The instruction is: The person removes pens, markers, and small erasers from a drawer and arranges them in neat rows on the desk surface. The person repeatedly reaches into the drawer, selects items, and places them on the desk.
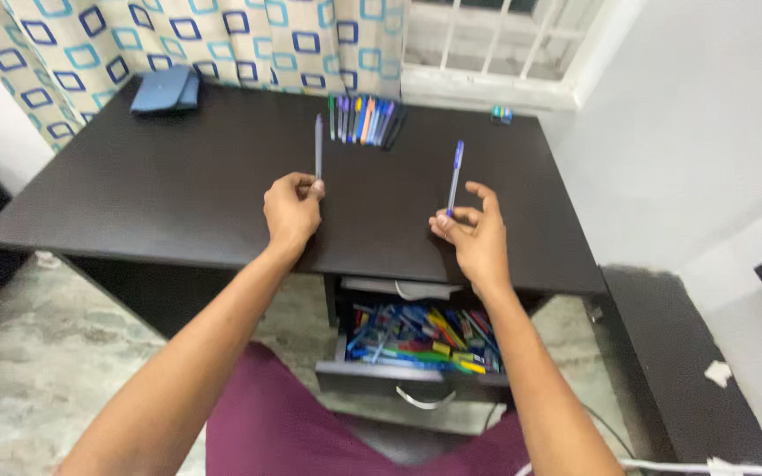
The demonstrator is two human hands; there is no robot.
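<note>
Head view, looking down over a dark tabletop (pixel 178 185). Left hand (pixel 293 211) curled into a loose fist, grasping a grey-lilac pen (pixel 318 145) by its lower end — pen stands upright, tip end near the fingers. Right hand (pixel 474 234) pinches a blue pen (pixel 456 176) between thumb and fingertips, also upright, slightly tilted; the other fingers are spread. Both hands hover over the front half of the tabletop, well apart from each other.

Farther back, near the window: a row of pens (pixel 365 121) laid side by side (mixed colours — green, orange, blue, black). Blue pouch (pixel 165 88) at the back left corner, beside the patterned curtain (pixel 178 40). Small blue object (pixel 502 114) at back right, too small to identify.

Below the tabletop edge, an open drawer (pixel 416 381) filled with many more coloured pens in a jumble.
</note>
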